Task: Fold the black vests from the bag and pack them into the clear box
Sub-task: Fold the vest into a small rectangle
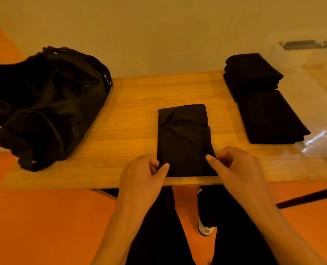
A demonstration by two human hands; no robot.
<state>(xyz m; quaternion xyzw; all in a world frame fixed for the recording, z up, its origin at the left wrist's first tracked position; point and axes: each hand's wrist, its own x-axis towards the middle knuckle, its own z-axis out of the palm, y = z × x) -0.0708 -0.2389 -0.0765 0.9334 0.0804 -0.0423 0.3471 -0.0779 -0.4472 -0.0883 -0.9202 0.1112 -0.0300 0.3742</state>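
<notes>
A black vest [183, 138], folded into a long narrow strip, lies on the wooden table [132, 115] with its near end at the front edge. My left hand [143, 175] pinches the near left corner of the vest, thumb on top. At the near right corner my right hand [237, 169] pinches the cloth the same way. The black bag [47, 104] slumps on the table's left end. Two stacks of folded black vests [252, 75] [271, 117] sit in the clear box [315, 104] on the right.
The box's lid or far wall carries a grey handle [306, 44] at the top right. A pale wall stands behind the table. Below the front edge are an orange floor [44, 217], my dark trouser legs and a white shoe [205, 229].
</notes>
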